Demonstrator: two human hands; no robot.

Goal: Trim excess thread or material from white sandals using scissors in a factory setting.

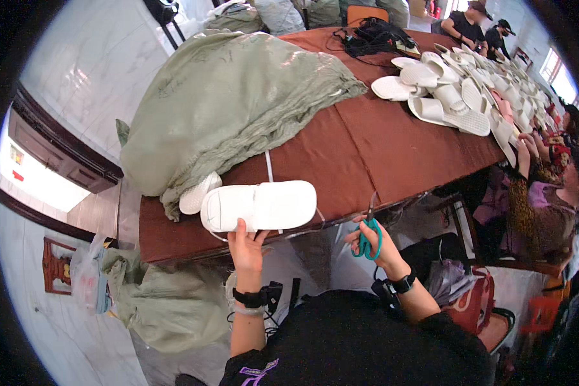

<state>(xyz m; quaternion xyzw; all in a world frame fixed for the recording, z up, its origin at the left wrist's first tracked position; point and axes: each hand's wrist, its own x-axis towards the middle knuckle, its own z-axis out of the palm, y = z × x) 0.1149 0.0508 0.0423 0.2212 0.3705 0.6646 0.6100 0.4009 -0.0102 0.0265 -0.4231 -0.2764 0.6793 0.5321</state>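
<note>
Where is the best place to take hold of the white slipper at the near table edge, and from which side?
Probably the heel end of the white slipper, from the person's near side. It lies flat along the table edge, with that end overhanging where the left hand already touches it.

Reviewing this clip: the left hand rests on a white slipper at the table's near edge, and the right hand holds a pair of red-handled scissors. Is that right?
Not quite. The head view shows that the scissors in the right hand have teal handles, not red. The rest stands: the left hand rests on the white slipper at the near edge of the table.
</note>
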